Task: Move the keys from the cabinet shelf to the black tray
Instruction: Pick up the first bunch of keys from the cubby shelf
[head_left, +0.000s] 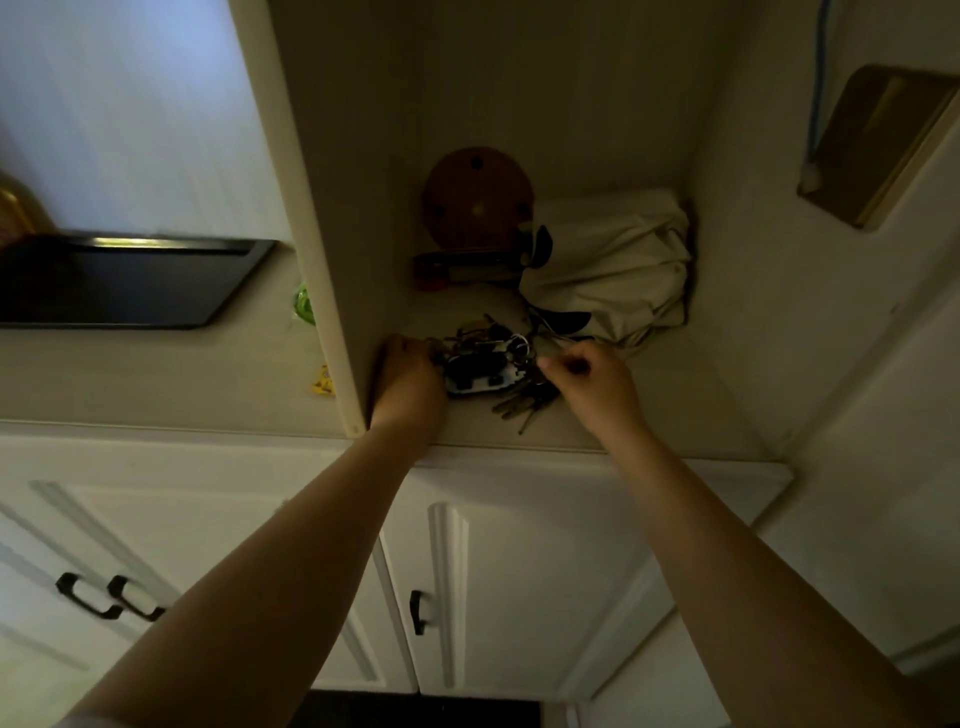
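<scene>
In the head view, the open cabinet shelf (649, 410) is seen crowded at the back: a round wooden disc (477, 197) is leaned upright against the rear wall, a short red-ended tool (460, 270) is laid in front of it, and a bundled cream cloth bag (613, 265) is packed into the right rear corner. The bag's dark straps are draped just behind the keys. A vertical cabinet panel (311, 234) is set between the shelf and the counter to the left, where the black tray (119, 283) is seen, well apart from the keys. A small green item (304, 304) is partly hidden beside the panel, and a yellow scrap (322, 382) is laid near its foot. White cupboard doors (519, 582) with black handles are seen below.

The left hand (408, 379) is curled closed at the left end of the key bunch, touching it; whether anything is actually gripped cannot be told. The right hand (589, 379) is pinched, thumb to fingers, at the ring end of the bunch.

The keys (511, 382) are rested on the shelf near its front edge, between the two hands, around a black-and-white fob. Several loose key blades are fanned towards the front edge, their long axes slanted down and left
</scene>
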